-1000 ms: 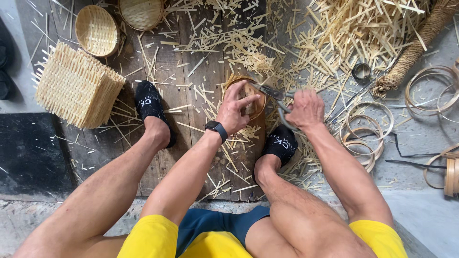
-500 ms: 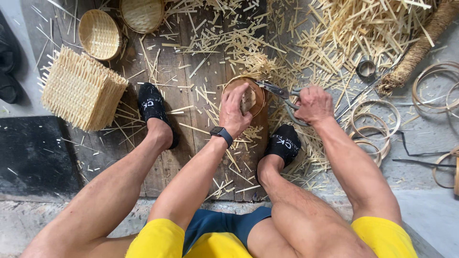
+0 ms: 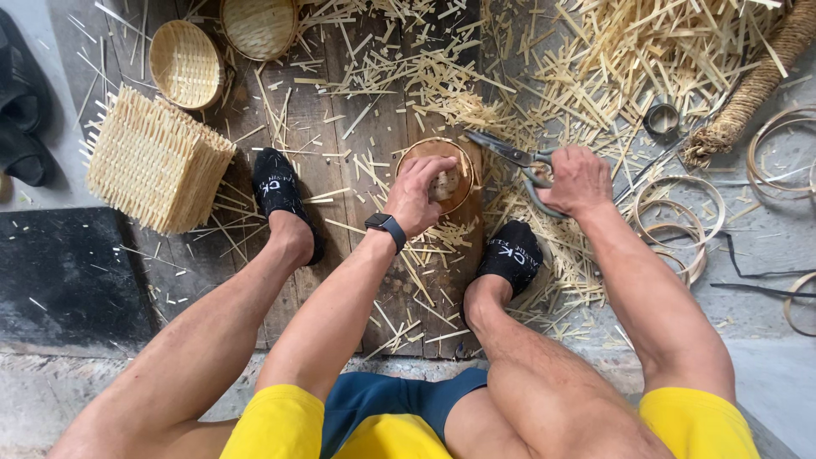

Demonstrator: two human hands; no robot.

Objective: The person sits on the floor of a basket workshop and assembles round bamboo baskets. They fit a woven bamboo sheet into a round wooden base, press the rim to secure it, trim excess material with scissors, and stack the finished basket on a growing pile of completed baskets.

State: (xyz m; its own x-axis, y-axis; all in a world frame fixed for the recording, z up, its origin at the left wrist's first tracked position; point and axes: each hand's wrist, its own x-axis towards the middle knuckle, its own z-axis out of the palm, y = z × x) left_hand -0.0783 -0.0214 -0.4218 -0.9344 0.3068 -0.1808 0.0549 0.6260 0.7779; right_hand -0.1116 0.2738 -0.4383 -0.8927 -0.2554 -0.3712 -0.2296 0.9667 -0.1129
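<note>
My left hand [image 3: 418, 193], with a black watch on its wrist, presses down on a small round woven basket [image 3: 455, 161] that rests on a wooden board between my feet. My right hand [image 3: 580, 178] grips the handles of grey metal scissors [image 3: 503, 151], whose blades point left toward the basket's far rim. Whether the blades touch the rim I cannot tell. My feet in black socks rest on either side of the basket.
Bamboo offcuts [image 3: 612, 59] litter the floor. A square woven basket [image 3: 153, 170] lies at the left, two round ones [image 3: 185, 64] behind it. Thin bamboo hoops [image 3: 680, 212] and a coarse rope [image 3: 756, 81] lie at the right, black shoes [image 3: 21, 110] at the far left.
My left hand has shifted on the round basket and now presses it flat. My right hand has moved the scissors up beside the basket's far edge.
</note>
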